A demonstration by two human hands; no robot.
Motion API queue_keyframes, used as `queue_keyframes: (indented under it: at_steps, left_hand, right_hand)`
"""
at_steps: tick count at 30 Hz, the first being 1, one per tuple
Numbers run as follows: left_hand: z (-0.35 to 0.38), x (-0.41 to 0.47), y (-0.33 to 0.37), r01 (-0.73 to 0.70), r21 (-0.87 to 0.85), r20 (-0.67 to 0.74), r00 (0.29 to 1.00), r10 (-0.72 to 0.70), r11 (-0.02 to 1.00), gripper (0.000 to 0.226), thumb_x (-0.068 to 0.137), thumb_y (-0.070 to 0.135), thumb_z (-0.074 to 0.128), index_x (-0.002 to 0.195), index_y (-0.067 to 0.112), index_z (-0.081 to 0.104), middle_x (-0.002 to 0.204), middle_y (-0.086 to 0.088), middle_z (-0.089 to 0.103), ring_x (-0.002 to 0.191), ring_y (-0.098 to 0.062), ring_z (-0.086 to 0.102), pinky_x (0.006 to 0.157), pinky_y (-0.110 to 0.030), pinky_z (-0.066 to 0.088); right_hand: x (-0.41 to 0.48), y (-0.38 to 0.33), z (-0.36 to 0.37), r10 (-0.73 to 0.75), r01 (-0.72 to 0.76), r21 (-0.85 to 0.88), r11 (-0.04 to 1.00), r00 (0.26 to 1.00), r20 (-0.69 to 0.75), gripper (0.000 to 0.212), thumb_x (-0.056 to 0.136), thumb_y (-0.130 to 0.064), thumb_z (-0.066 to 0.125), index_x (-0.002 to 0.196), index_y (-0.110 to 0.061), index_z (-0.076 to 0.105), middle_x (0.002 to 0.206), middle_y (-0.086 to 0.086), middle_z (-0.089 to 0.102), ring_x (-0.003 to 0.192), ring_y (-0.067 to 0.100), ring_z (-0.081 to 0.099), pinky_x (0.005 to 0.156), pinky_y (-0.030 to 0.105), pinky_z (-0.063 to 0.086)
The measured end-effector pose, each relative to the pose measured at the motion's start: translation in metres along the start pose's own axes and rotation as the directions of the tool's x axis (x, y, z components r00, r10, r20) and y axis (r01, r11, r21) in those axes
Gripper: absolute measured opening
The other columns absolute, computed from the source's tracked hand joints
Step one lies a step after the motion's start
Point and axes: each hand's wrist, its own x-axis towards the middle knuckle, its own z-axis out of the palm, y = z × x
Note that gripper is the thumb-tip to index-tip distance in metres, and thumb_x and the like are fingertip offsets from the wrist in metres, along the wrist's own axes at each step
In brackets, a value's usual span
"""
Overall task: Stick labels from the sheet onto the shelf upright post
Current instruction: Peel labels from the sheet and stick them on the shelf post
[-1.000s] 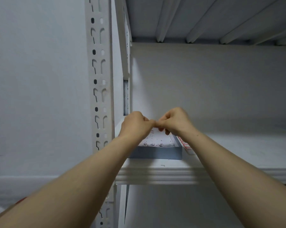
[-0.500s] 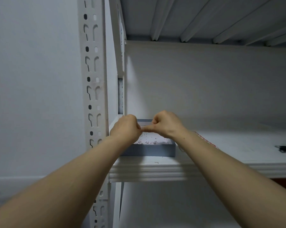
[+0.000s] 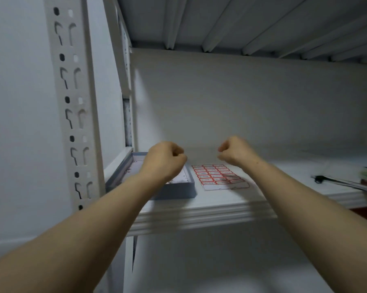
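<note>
Your two hands were knuckle to knuckle over the blue tray (image 3: 174, 190) half a second ago, fingertips meeting as if working something loose between them; now they have come apart. Your left hand (image 3: 164, 160) hangs over the tray and your right hand (image 3: 235, 152) has drawn off to the tray's right. Both are curled tight, thumb against fingertips, but the frame is soft there and no label shows in either pinch, so I cannot tell whether you hold one or nothing at all. The parting has also uncovered the label sheet (image 3: 219, 176), which lies flat on the shelf board (image 3: 199, 214) just right of the tray, touching or nearly touching its wall. It carries a grid of red-edged labels, and a few cells at its near right corner look greyer, likely already peeled. My reading is that a label has just been freed from its backing and the carry comes next, to the shelf upright post (image 3: 72, 102), which stands left of the tray, its slotted face bare of labels as far as I can see. As for the tray itself, it is shallow with a pale floor and small dark specks along its edges — too small to name — and your left hand hides most of the middle. Some papers (image 3: 347, 182) lie well right of the tray.
</note>
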Motion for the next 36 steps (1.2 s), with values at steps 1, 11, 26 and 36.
queue_keyframes:
  at_steps: [1,11,26,36]
  left_hand:
    - [0.006,0.001,0.004,-0.012,-0.021,0.008,1.000,0.013,1.000,0.028,0.089,0.015,0.052,0.112,0.012,0.068,0.108,-0.005,0.069,0.098,-0.023,0.062,0.083,-0.026,0.048]
    - [0.047,0.003,0.030,0.021,-0.042,0.164,0.986,-0.014,0.999,0.012,0.083,0.010,0.054,0.075,0.018,0.050,0.074,-0.009,0.052,0.070,-0.019,0.047,0.071,-0.037,0.048]
    - [0.064,-0.002,0.041,-0.032,-0.246,0.138,0.988,0.068,0.969,0.044,0.087,0.019,0.067,0.129,0.008,0.057,0.123,-0.008,0.063,0.108,-0.024,0.061,0.095,-0.038,0.050]
    - [0.083,0.000,0.048,-0.129,-0.301,0.001,0.991,0.136,0.945,0.029,0.083,0.018,0.071,0.111,0.017,0.071,0.105,-0.007,0.072,0.098,-0.023,0.067,0.088,-0.039,0.053]
  right_hand:
    - [-0.001,0.009,-0.004,0.055,-0.052,-0.066,0.996,0.997,0.046,0.015,0.080,-0.011,0.063,0.093,-0.006,0.069,0.098,0.011,0.068,0.096,0.029,0.062,0.086,0.033,0.051]
    - [-0.023,0.022,-0.006,0.218,-0.121,-0.306,0.944,0.928,0.303,0.044,0.071,-0.038,0.080,0.072,-0.011,0.045,0.078,0.003,0.055,0.084,0.026,0.056,0.080,0.036,0.052]
    - [-0.031,0.037,-0.024,0.116,-0.306,0.843,0.443,0.952,0.284,0.011,0.087,0.006,0.056,0.096,0.002,0.062,0.079,0.011,0.066,0.051,0.011,0.065,0.043,0.018,0.052]
    - [-0.052,0.052,-0.029,-0.059,-0.308,0.932,0.191,0.944,0.325,0.031,0.082,0.010,0.058,0.108,-0.006,0.064,0.073,0.002,0.074,0.062,0.010,0.070,0.057,0.018,0.056]
